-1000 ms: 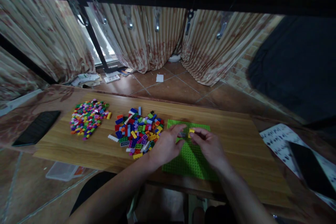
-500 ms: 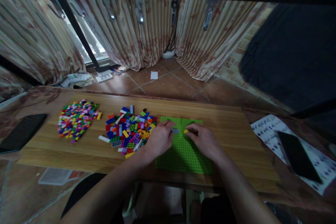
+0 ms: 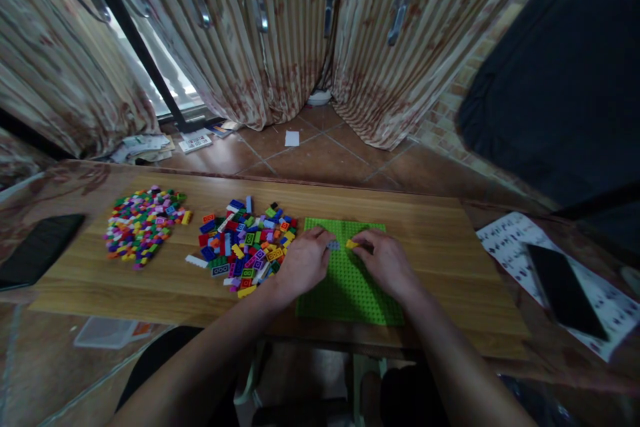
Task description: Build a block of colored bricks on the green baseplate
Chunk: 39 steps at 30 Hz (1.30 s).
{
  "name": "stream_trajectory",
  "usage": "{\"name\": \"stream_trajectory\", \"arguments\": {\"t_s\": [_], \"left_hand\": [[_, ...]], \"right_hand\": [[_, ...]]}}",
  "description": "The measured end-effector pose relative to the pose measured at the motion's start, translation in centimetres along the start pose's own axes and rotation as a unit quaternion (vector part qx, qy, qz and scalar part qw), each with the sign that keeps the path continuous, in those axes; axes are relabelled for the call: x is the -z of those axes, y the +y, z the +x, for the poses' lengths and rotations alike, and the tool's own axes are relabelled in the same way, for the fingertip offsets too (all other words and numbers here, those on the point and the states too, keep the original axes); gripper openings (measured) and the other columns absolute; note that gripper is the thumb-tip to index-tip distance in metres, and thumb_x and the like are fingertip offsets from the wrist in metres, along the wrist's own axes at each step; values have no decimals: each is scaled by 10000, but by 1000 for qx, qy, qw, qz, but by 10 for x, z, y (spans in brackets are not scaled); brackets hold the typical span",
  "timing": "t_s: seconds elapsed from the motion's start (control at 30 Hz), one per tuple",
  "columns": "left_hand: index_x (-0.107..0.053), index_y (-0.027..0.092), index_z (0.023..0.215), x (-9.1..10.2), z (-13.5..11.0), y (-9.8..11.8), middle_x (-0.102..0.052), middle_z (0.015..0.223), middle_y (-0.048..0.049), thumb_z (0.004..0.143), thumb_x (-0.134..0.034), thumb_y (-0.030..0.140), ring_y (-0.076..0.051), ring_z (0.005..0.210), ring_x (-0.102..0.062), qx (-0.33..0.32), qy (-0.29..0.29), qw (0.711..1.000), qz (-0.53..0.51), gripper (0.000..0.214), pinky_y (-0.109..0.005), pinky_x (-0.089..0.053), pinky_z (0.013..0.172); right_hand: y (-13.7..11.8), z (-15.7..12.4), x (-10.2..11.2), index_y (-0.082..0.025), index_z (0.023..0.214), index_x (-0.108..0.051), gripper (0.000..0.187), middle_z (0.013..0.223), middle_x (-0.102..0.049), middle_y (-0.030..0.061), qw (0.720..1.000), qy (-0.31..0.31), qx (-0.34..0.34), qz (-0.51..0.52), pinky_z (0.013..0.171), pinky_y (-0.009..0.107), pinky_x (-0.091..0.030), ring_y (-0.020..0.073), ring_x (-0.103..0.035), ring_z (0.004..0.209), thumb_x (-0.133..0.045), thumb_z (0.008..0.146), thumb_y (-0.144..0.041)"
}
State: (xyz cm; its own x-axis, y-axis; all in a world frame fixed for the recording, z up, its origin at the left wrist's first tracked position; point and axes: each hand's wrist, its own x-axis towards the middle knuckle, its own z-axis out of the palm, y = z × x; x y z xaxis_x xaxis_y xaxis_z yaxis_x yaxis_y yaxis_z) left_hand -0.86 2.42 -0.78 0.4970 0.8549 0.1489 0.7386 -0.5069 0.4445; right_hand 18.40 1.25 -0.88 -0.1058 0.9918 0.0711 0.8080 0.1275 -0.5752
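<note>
A green studded baseplate (image 3: 350,293) lies on the wooden board, with both hands over its upper half. My left hand (image 3: 307,259) is closed at the plate's left side, its fingertips on a grey-blue brick (image 3: 333,245) at the plate's surface. Between the thumb and fingers of my right hand (image 3: 383,257) is a small yellow brick (image 3: 351,244), just right of the grey-blue one. A heap of mixed larger bricks (image 3: 245,247) spreads left of my left hand, partly hidden by it.
A second heap of smaller bricks (image 3: 143,223) lies farther left on the wooden board (image 3: 450,267). Dark phone-like devices rest at the left (image 3: 43,247) and right (image 3: 565,290), the right one on a printed sheet (image 3: 515,233). A clear plastic container (image 3: 105,332) sits below the board.
The view has shifted slightly. My right hand has brought the yellow brick a little closer to the grey-blue brick; my left hand stays at the grey-blue brick.
</note>
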Motion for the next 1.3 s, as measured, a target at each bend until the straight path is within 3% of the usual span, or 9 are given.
{"name": "stream_trajectory", "arguments": {"t_s": [0.17, 0.33, 0.73, 1.1, 1.3], "left_hand": [[-632, 199, 1035, -1, 0, -1, -633, 1009, -57, 887, -465, 131, -193, 952, -613, -9, -1, 1000, 4, 233, -317, -517, 868], [-642, 202, 1035, -1, -1, -1, -623, 1015, -62, 889, -459, 123, -186, 959, -607, -11, -3, 1000, -6, 247, -310, -516, 869], [-599, 219, 1228, 1, -4, 2, -614, 1156, -78, 878, -456, 107, -220, 1050, -564, -63, -36, 996, 47, 394, -374, -488, 949], [-586, 191, 1230, -5, -4, 11, -612, 1172, -100, 884, -435, 108, -256, 1050, -532, -56, -63, 987, 134, 387, -383, -493, 861], [-599, 210, 1238, -6, -6, 5, -634, 1178, -82, 869, -441, 84, -240, 1049, -550, -59, -42, 995, 65, 420, -406, -485, 919]], "right_hand": [[-4, 2, -3, -221, 867, -692, 155, 901, -676, 44, 998, -4, 60, 24, 828, 340, -465, 198, -616, 882, -593, 820, -112], [-3, 3, -4, -224, 867, -714, 183, 901, -685, 42, 996, -1, 77, 39, 847, 343, -470, 192, -623, 887, -599, 820, -89], [-6, 6, -1, -230, 808, -737, 171, 842, -690, 23, 997, -6, 66, 42, 795, 316, -470, 172, -627, 818, -640, 811, -90], [-3, 10, -4, -251, 769, -763, 197, 808, -705, 26, 998, -11, 57, 28, 747, 311, -472, 172, -641, 762, -646, 800, -96], [-5, 9, -2, -240, 781, -758, 180, 821, -716, 25, 998, -21, 40, 52, 781, 323, -476, 175, -652, 778, -637, 802, -108]]}}
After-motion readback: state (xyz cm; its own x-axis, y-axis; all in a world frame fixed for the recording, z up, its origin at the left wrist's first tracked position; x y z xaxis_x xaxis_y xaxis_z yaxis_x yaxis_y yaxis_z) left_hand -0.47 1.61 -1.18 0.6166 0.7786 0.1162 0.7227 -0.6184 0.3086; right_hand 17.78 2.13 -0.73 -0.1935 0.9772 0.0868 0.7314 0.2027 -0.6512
